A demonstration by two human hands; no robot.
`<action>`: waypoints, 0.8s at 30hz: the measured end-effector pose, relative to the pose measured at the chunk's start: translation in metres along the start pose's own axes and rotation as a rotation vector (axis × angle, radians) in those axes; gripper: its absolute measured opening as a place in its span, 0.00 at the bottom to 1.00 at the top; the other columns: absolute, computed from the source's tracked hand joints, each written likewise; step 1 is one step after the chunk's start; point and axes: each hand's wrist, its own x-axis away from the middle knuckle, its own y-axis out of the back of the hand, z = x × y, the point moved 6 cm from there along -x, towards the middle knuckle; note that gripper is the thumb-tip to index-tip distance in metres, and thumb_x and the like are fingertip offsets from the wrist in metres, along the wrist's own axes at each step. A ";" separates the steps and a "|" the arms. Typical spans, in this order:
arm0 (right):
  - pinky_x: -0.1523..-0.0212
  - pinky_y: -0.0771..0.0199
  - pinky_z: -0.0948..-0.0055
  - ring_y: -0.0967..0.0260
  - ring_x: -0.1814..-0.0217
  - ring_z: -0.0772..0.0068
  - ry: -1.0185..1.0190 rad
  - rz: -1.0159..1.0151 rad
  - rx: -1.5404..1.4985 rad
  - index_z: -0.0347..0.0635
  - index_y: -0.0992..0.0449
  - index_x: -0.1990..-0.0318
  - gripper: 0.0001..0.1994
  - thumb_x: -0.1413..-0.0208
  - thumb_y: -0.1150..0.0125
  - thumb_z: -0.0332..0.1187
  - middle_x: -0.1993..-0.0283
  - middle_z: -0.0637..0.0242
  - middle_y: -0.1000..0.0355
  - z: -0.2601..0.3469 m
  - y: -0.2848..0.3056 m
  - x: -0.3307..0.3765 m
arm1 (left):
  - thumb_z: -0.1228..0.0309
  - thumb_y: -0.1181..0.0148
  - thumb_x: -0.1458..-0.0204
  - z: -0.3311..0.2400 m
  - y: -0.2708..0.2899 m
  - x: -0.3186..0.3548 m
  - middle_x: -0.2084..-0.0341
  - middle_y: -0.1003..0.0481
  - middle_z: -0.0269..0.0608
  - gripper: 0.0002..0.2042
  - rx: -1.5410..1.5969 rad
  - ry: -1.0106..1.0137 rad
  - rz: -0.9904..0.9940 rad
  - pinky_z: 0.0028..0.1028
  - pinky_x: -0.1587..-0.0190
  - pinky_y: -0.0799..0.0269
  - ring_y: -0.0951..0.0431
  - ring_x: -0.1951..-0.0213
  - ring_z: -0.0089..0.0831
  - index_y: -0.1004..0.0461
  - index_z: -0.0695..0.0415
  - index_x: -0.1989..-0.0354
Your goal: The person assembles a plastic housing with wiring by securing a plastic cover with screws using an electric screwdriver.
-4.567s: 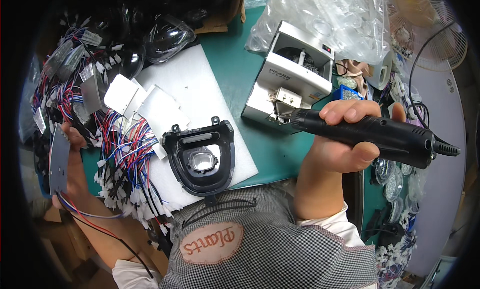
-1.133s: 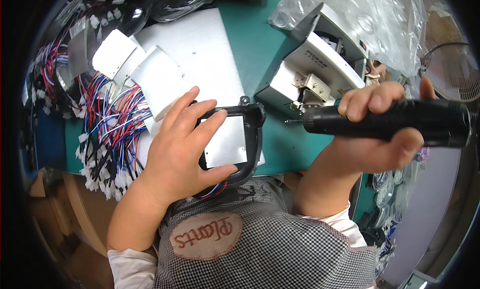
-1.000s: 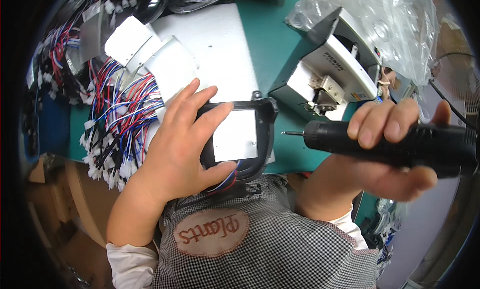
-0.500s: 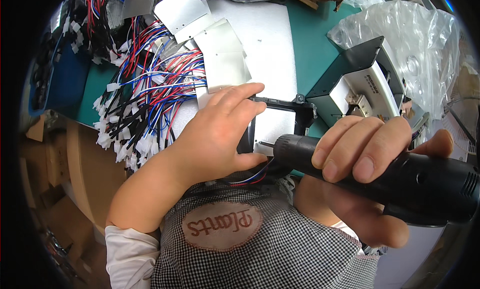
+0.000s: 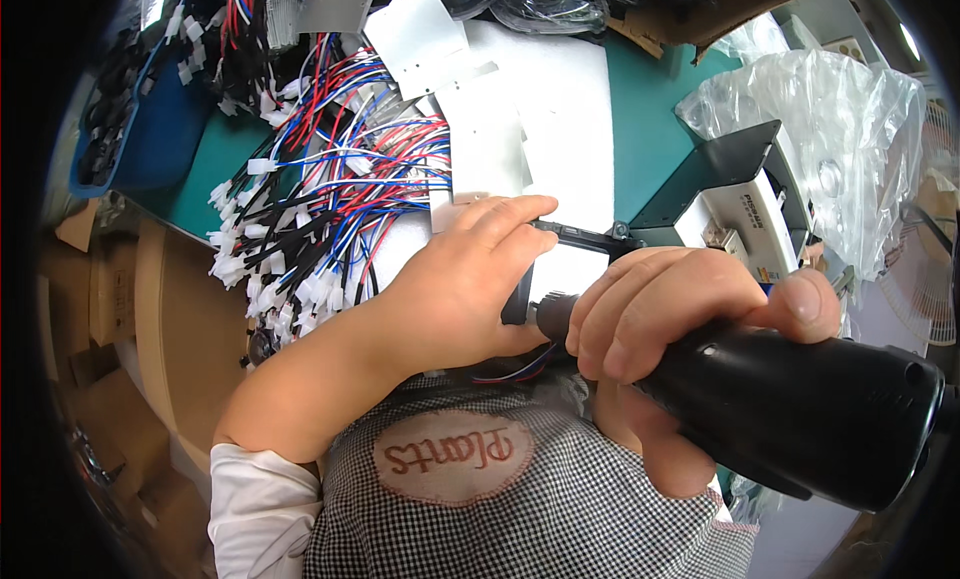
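My left hand steadies a black plastic frame, fingers on its far edge and thumb at its near side. A pale flat plate shows inside the frame. In my right hand is a black electric screwdriver, held nearly level with its nose pointing left. That nose is at the plate's near corner, close to my left thumb; the bit's tip is hard to make out. Beyond my left fingers lie overlapping silvery metal plates, with bundles of red, white and blue wires to their left.
A white foam sheet covers part of the green tabletop. To the right stand a black-and-silver metal housing and clear plastic bags. A blue bin of black parts sits far left, above cardboard boxes.
The screwdriver has tilted, its rear end swinging nearer to me, and its nose now covers the near corner of the plate. The whole view has shifted slightly; my left hand keeps its hold.
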 end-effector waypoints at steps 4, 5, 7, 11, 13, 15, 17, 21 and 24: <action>0.76 0.23 0.68 0.29 0.79 0.67 0.020 0.091 -0.020 0.44 0.56 0.32 0.45 0.51 0.31 0.46 0.71 0.59 0.30 0.003 0.008 0.003 | 0.65 0.26 0.67 0.000 0.000 0.000 0.39 0.40 0.47 0.33 0.024 0.015 0.004 0.43 0.40 0.38 0.40 0.39 0.52 0.33 0.62 0.49; 0.77 0.24 0.68 0.29 0.79 0.67 -0.026 0.157 0.044 0.44 0.55 0.32 0.45 0.51 0.31 0.46 0.71 0.59 0.30 0.005 0.011 0.005 | 0.65 0.26 0.67 0.001 0.000 0.001 0.39 0.40 0.47 0.33 0.021 0.016 -0.001 0.43 0.40 0.38 0.40 0.39 0.52 0.33 0.62 0.49; 0.77 0.24 0.68 0.30 0.80 0.67 -0.068 0.219 0.113 0.43 0.55 0.32 0.45 0.51 0.31 0.45 0.71 0.59 0.30 0.005 0.006 0.011 | 0.65 0.25 0.70 0.001 0.000 0.002 0.40 0.38 0.49 0.35 0.056 -0.003 -0.039 0.46 0.40 0.41 0.37 0.42 0.54 0.33 0.60 0.50; 0.72 0.25 0.69 0.31 0.74 0.68 -0.019 -0.155 -0.021 0.44 0.54 0.33 0.43 0.50 0.31 0.44 0.69 0.57 0.31 0.001 0.017 0.030 | 0.64 0.27 0.66 -0.001 0.000 0.002 0.39 0.41 0.47 0.33 -0.008 0.005 -0.005 0.43 0.40 0.38 0.41 0.39 0.51 0.33 0.62 0.49; 0.66 0.23 0.66 0.28 0.68 0.64 -0.025 -0.296 -0.135 0.47 0.56 0.32 0.44 0.49 0.31 0.41 0.66 0.55 0.31 0.005 0.016 0.033 | 0.63 0.25 0.70 -0.001 -0.001 0.003 0.41 0.38 0.49 0.35 -0.003 -0.029 -0.069 0.45 0.42 0.39 0.36 0.43 0.53 0.33 0.60 0.50; 0.72 0.23 0.65 0.30 0.73 0.64 0.022 -0.403 -0.119 0.45 0.55 0.33 0.43 0.48 0.33 0.46 0.67 0.56 0.31 0.002 0.021 0.037 | 0.64 0.25 0.70 -0.001 -0.001 0.006 0.41 0.38 0.48 0.35 -0.007 -0.039 -0.094 0.44 0.42 0.38 0.36 0.44 0.52 0.33 0.59 0.50; 0.74 0.23 0.65 0.31 0.76 0.65 0.064 -0.433 -0.114 0.43 0.56 0.33 0.44 0.47 0.35 0.52 0.67 0.57 0.32 0.002 0.030 0.040 | 0.63 0.24 0.71 0.000 0.002 0.014 0.42 0.37 0.49 0.35 -0.009 -0.024 -0.144 0.42 0.43 0.36 0.34 0.45 0.51 0.32 0.58 0.50; 0.74 0.28 0.71 0.34 0.75 0.71 0.198 -0.367 -0.238 0.36 0.46 0.35 0.39 0.47 0.36 0.50 0.66 0.62 0.36 0.054 0.046 0.031 | 0.59 0.24 0.72 -0.011 0.060 0.043 0.43 0.35 0.51 0.37 -0.101 -0.037 -0.312 0.40 0.41 0.38 0.34 0.43 0.47 0.29 0.57 0.49; 0.72 0.28 0.73 0.34 0.75 0.73 0.221 -0.365 -0.280 0.32 0.42 0.38 0.37 0.49 0.35 0.46 0.67 0.62 0.37 0.068 0.060 0.034 | 0.55 0.26 0.74 -0.002 0.134 0.105 0.43 0.36 0.54 0.37 -0.316 0.069 -0.553 0.40 0.40 0.40 0.34 0.43 0.46 0.27 0.57 0.50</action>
